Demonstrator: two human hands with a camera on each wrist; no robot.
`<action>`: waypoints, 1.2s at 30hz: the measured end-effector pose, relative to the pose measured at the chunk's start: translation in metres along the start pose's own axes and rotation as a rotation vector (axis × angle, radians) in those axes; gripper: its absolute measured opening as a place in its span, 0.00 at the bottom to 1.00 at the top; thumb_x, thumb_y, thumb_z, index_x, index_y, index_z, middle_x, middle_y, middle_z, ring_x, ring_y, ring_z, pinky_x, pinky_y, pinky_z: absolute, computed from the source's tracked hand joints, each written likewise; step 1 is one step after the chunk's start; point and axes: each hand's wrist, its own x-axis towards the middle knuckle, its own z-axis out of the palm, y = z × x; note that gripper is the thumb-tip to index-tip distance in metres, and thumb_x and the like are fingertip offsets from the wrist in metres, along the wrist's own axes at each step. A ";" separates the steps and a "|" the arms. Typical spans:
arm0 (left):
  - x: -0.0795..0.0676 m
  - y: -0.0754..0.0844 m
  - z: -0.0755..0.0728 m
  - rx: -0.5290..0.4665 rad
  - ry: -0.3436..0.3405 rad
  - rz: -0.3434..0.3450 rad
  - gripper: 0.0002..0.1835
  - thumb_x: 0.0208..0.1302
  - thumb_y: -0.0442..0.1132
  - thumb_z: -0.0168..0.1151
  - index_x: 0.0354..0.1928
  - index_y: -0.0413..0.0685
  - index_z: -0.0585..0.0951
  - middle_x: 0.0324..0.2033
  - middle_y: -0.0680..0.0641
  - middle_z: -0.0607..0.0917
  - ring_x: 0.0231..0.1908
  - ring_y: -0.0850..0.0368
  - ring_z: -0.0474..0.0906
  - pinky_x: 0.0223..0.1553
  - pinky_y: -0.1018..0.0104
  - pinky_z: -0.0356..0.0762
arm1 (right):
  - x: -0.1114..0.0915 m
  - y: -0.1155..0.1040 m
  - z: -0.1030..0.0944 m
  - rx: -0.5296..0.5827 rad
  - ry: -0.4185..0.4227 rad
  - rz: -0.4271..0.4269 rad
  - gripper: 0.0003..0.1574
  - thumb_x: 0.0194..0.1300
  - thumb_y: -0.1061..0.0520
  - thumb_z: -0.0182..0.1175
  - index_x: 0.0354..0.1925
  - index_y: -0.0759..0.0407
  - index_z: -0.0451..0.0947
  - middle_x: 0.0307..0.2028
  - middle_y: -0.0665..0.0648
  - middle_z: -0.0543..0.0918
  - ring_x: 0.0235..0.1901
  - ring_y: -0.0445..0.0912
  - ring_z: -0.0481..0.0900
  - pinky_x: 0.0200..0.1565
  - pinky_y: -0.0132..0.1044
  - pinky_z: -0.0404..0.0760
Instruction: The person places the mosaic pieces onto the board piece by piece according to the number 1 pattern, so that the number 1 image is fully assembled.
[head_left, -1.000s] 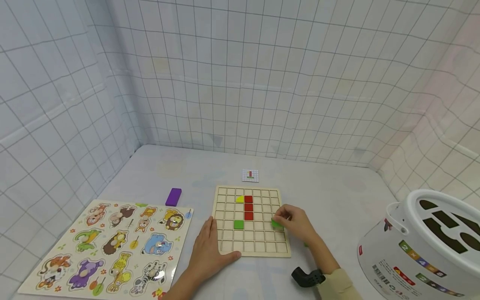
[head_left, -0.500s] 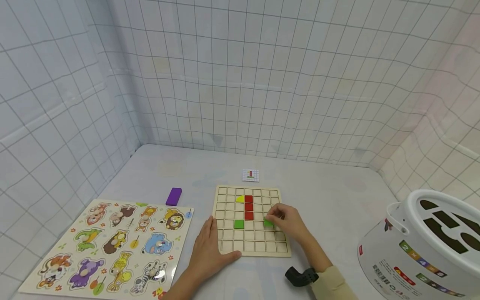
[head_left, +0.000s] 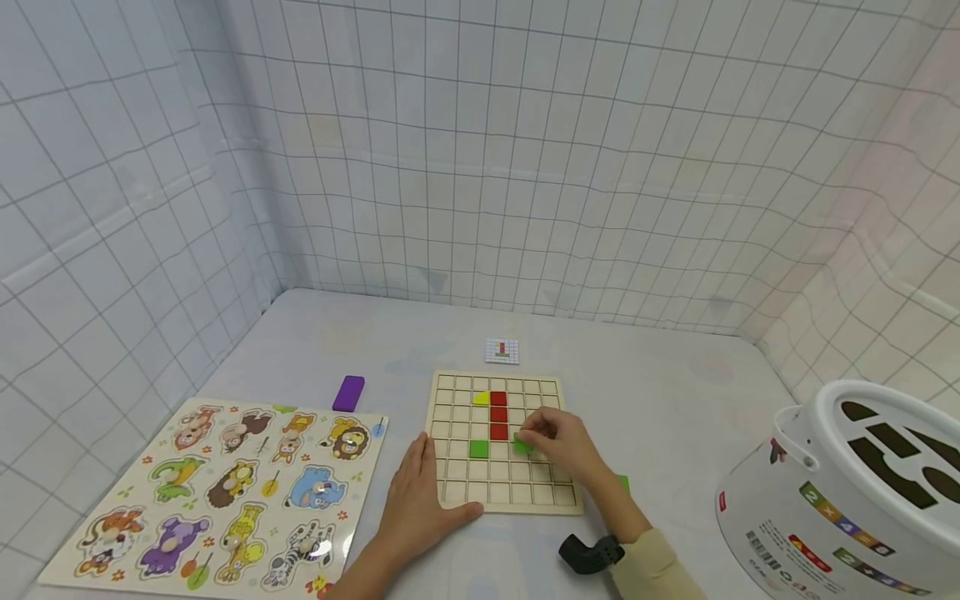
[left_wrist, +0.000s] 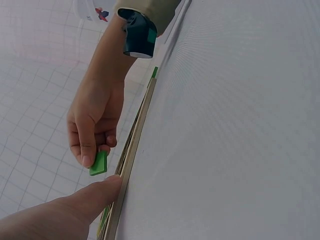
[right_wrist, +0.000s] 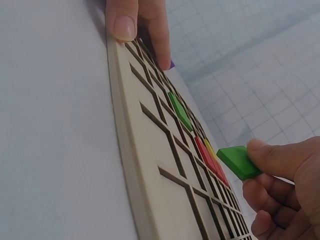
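A wooden grid board [head_left: 498, 494] lies flat on the table. Three red squares [head_left: 498, 414] run down one column, with a yellow piece [head_left: 481, 398] left of the top one. Lower left of them, a green square [head_left: 478, 449] sits in a cell. My left hand [head_left: 416, 500] rests at the board's near left corner, fingers straight along the left side and thumb on the front edge. My right hand [head_left: 562, 442] pinches another green square tile [right_wrist: 240, 162] between thumb and fingers; the right wrist view shows it tilted and raised above the grid.
Another green piece [head_left: 623, 483] lies right of the board, partly behind my right forearm. A small pattern card [head_left: 502, 351] lies beyond the board. To the left are an animal puzzle board [head_left: 217, 492] and a purple block [head_left: 348, 393]. A white bucket [head_left: 825, 500] stands at right.
My right hand has moved left across the board with the green tile, towards the column of red squares. The left hand stays at the board's corner.
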 end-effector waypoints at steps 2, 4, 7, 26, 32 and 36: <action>0.000 0.000 0.000 -0.001 0.001 0.002 0.66 0.44 0.63 0.74 0.72 0.27 0.51 0.73 0.32 0.50 0.72 0.35 0.44 0.69 0.38 0.48 | 0.001 -0.001 0.002 -0.004 -0.001 -0.005 0.06 0.61 0.57 0.68 0.32 0.57 0.80 0.27 0.47 0.79 0.26 0.42 0.72 0.28 0.30 0.73; 0.000 0.000 0.000 0.003 -0.002 -0.004 0.66 0.44 0.63 0.74 0.73 0.27 0.51 0.74 0.32 0.49 0.73 0.35 0.44 0.69 0.39 0.47 | 0.002 -0.002 0.004 -0.009 -0.006 -0.008 0.06 0.61 0.57 0.68 0.32 0.56 0.80 0.27 0.47 0.79 0.26 0.42 0.72 0.28 0.29 0.73; 0.000 0.000 0.000 0.005 -0.005 -0.007 0.66 0.45 0.64 0.74 0.73 0.27 0.51 0.74 0.32 0.49 0.73 0.35 0.44 0.69 0.39 0.48 | 0.003 -0.003 0.007 -0.016 -0.020 -0.015 0.06 0.61 0.57 0.68 0.32 0.57 0.80 0.27 0.47 0.79 0.26 0.41 0.72 0.28 0.29 0.73; -0.002 0.003 -0.003 0.006 -0.013 -0.002 0.67 0.44 0.65 0.74 0.73 0.27 0.50 0.73 0.32 0.49 0.72 0.34 0.44 0.69 0.38 0.47 | 0.003 -0.007 0.020 -0.045 -0.077 -0.060 0.02 0.64 0.59 0.66 0.36 0.57 0.82 0.32 0.47 0.82 0.28 0.41 0.75 0.32 0.30 0.77; -0.002 0.004 -0.004 0.011 -0.014 -0.003 0.68 0.44 0.65 0.74 0.73 0.27 0.50 0.74 0.32 0.49 0.72 0.35 0.44 0.69 0.38 0.47 | 0.003 -0.008 0.022 -0.078 -0.092 -0.052 0.02 0.64 0.59 0.66 0.36 0.57 0.82 0.31 0.46 0.82 0.29 0.40 0.76 0.33 0.31 0.78; -0.002 0.004 -0.004 0.011 -0.013 -0.001 0.68 0.43 0.65 0.74 0.73 0.27 0.50 0.74 0.32 0.49 0.72 0.34 0.44 0.68 0.37 0.48 | 0.003 -0.007 0.023 -0.090 -0.098 -0.060 0.02 0.64 0.59 0.66 0.36 0.57 0.82 0.31 0.46 0.82 0.29 0.40 0.76 0.33 0.31 0.77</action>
